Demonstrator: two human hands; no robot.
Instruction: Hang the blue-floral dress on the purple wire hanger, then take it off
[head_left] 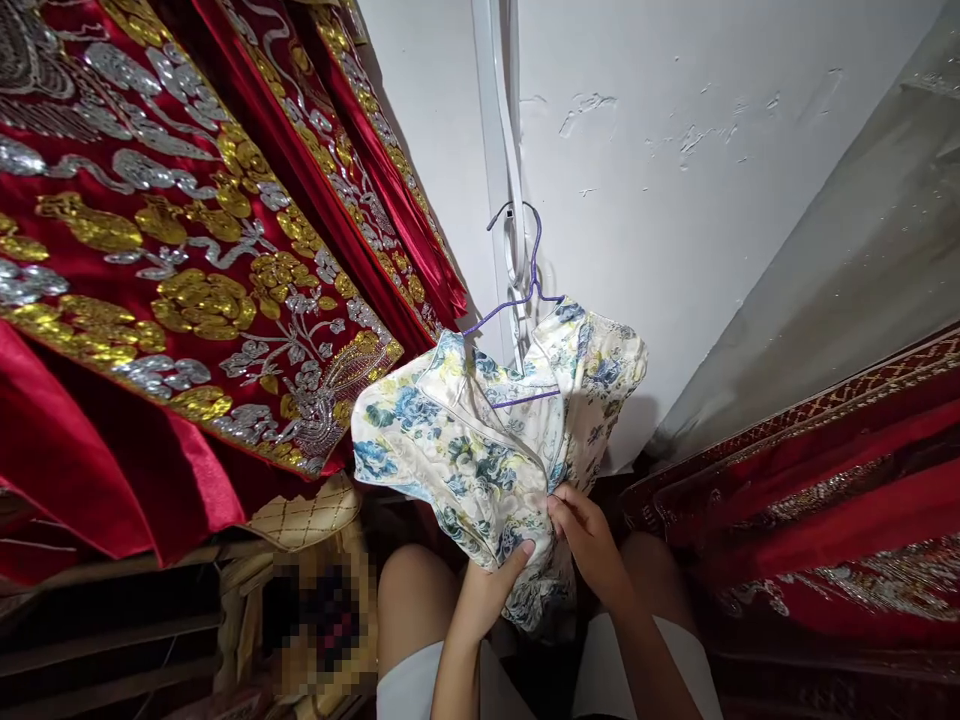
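Note:
A white short-sleeved blouse [480, 440] with blue and yellow flowers and pale piping hangs in front of me on a purple hanger [535, 270]. The hanger's hook is caught at a whitish strap [514, 180] that runs down the wall. Low on the blouse's front, my left hand [491, 590] grips the fabric, thumb on top, with its other fingers hidden behind the cloth. My right hand [589, 540] pinches the blouse's front near the piped edge, its fingers closed together. The bottom of the blouse falls between my knees.
Red cloth with gold and silver sequin embroidery [202, 300] hangs at the left, close to the blouse's sleeve. More red embroidered fabric [825, 500] lies at the right. Behind is a white wall [675, 130] with peeling paint. A wooden frame [240, 620] stands at lower left.

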